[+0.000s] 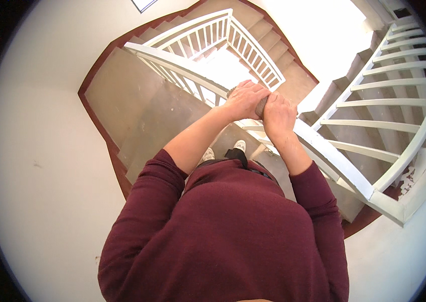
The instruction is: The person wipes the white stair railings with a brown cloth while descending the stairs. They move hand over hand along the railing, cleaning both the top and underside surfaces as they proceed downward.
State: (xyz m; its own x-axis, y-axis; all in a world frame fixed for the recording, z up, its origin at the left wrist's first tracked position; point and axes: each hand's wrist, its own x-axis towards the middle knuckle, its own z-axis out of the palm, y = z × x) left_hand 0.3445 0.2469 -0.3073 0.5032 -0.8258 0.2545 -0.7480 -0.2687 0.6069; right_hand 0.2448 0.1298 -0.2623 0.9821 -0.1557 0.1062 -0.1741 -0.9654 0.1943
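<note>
A greyish-brown cloth (261, 107), bunched up, shows between my two hands above the white handrail (333, 156). My left hand (246, 99) is closed on one side of it, its fingers curled over the top. Close against it, my right hand (280, 114) grips the other side, by the rail. The hands hide most of the cloth and the part of the rail beneath them, so whether they press on the rail cannot be told.
White balusters (198, 88) run below the handrail beside an open stairwell. Concrete steps (267, 39) wind down at the top, and another white railing (386, 102) with steps stands at the right. A pale wall (39, 124) with a dark red skirting band curves along the left.
</note>
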